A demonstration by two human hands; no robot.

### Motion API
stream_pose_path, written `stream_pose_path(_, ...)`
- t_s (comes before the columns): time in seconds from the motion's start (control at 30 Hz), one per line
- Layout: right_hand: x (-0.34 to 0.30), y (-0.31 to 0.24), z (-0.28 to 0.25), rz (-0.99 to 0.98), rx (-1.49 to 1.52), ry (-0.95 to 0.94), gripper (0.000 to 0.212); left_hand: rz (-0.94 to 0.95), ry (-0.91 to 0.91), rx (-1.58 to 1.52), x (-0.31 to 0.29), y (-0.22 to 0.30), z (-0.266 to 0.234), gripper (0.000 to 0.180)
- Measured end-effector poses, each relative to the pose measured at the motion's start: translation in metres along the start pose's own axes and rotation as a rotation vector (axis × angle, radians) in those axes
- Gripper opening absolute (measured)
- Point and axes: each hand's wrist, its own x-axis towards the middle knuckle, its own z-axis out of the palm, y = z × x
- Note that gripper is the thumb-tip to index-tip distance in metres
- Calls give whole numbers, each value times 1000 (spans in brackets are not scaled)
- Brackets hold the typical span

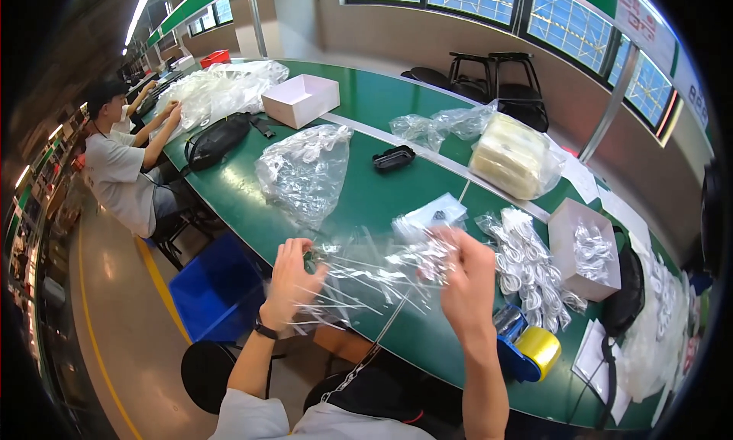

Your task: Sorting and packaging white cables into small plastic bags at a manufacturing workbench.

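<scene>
Between my two hands stretches a clear plastic bag (366, 268), wrinkled and shiny, held above the table's near edge. My left hand (294, 283), with a dark band at the wrist, is closed on the bag's left side. The bag's right side is bunched in the closed fingers of my right hand (466, 276). Glare and motion blur smear the plastic, so I cannot tell what, if anything, is inside. Just beyond my right hand lies a flat clear packet (435, 213) with small dark pieces in it. Bundled white cables (527, 268) are heaped to its right.
On the green table (366, 192) are a large bag of white items (305, 169), a black tray-like part (394, 158), a wrapped cream-coloured stack (511, 156), a white box (580, 249) and a tape dispenser (527, 344). A blue bin (214, 287) stands left below; a co-worker (126, 150) sits beyond.
</scene>
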Motion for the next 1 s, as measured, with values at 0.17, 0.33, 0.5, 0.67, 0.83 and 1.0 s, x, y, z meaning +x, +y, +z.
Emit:
stream_pose_path(0.17, 20, -35, 26, -219, -253, -88, 15, 106, 79, 239, -21, -17, 14, 52)
stream_pose_path(0.33, 23, -74, 50, -381, -410, -178, 6, -25, 93, 182, -23, -13, 26, 46)
stream_pose_path(0.5, 25, -86, 73, -454, -468, -194, 8, -138, 98, 213, -18, -2, 30, 41)
stream_pose_path(0.67, 25, -90, 77, -492, -434, -214, 11, -401, 0, -71, -14, 25, 14, 41)
stream_pose_path(0.83, 28, -119, 88, -693, -316, -107, 12, -8, 331, -234, -12, -1, -8, 38)
stream_pose_path(1.0, 53, -157, 71, -909, -256, 158, 6, -125, 249, -472, 14, 22, -67, 27)
